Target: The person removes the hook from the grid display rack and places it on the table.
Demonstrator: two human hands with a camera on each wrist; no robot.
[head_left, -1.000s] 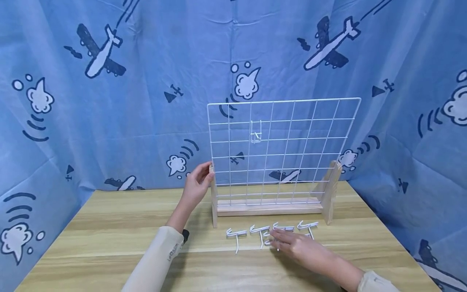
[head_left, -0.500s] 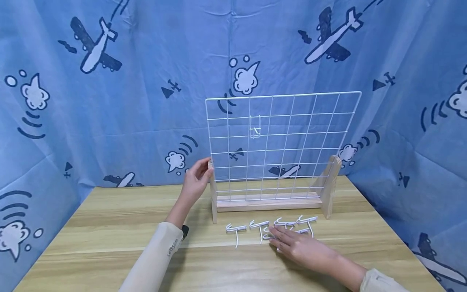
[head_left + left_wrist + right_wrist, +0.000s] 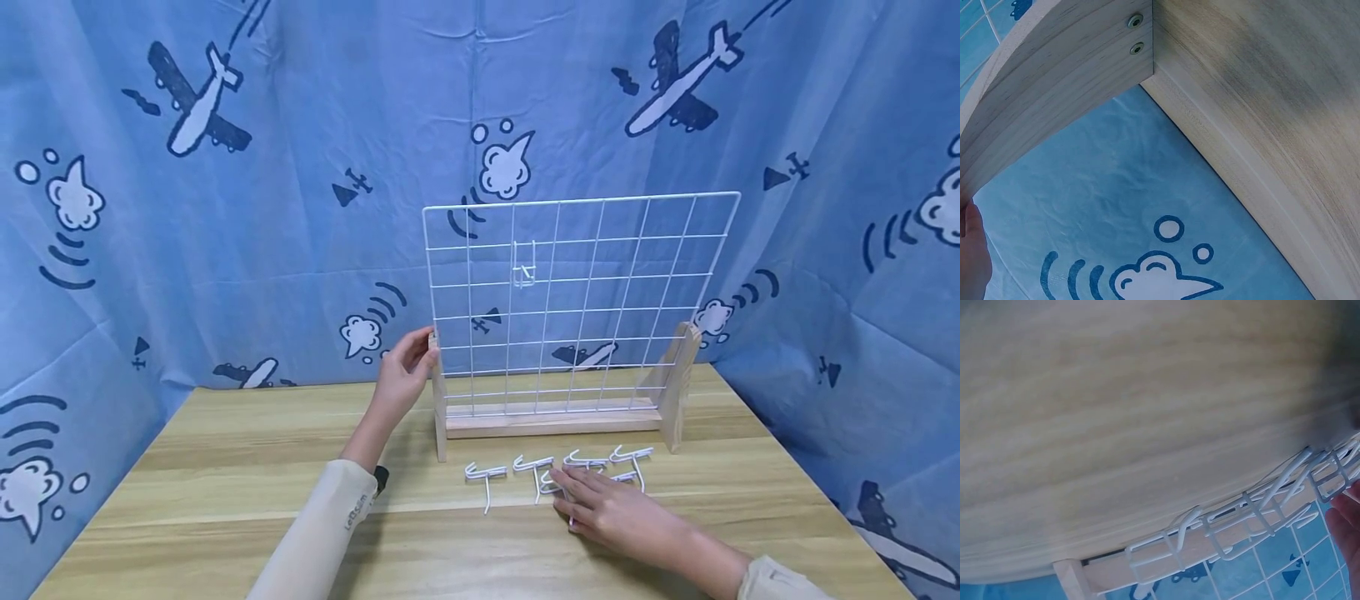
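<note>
In the head view my left hand (image 3: 401, 375) pinches the upper end of the wooden side panel (image 3: 439, 417) at the left of a stand. A white wire grid panel (image 3: 585, 312) rises from this stand, with one hook (image 3: 524, 273) hanging on its upper left part. My right hand (image 3: 618, 512) is low over the table among white wire hooks, its fingertips pinching one hook (image 3: 553, 481). The fingers partly cover that hook. In the right wrist view, fingertips (image 3: 1344, 519) meet a hook's wire frame (image 3: 1330, 481).
Other loose hooks lie in front of the stand, among them a left one (image 3: 486, 477) and a right one (image 3: 632, 455). The wooden table (image 3: 262, 467) ends at a blue curtain (image 3: 300, 208) behind. The stand's right side panel (image 3: 678, 387) stands upright.
The fingers of my right hand have closed on the hook, which has tilted a little. My left hand stays on the side panel. The head view has shifted slightly.
</note>
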